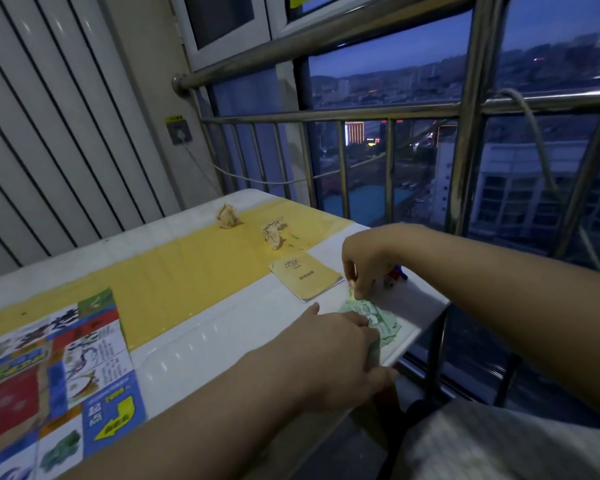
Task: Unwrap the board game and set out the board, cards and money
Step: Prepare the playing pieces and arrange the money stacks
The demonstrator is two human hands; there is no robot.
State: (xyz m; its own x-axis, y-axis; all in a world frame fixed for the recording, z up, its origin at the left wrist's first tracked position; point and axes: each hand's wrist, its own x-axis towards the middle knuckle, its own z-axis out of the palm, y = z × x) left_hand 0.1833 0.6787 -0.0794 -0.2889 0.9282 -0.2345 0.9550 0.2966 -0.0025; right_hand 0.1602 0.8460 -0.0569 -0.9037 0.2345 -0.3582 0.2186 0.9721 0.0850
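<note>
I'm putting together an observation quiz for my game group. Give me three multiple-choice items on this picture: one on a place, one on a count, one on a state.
1. Where on the table does the game board lie? A) left end B) right edge C) against the railing
2. How many crumpled paper balls sit on the yellow stripe? A) one B) two C) four
3. What is the right hand doing? A) lying flat B) pinching a note of the green play money C) gripping the booklet
Answers: 1 A, the board shows at lower left; 2 B, two balls sit apart; 3 B, its fingertips close on a note.
</note>
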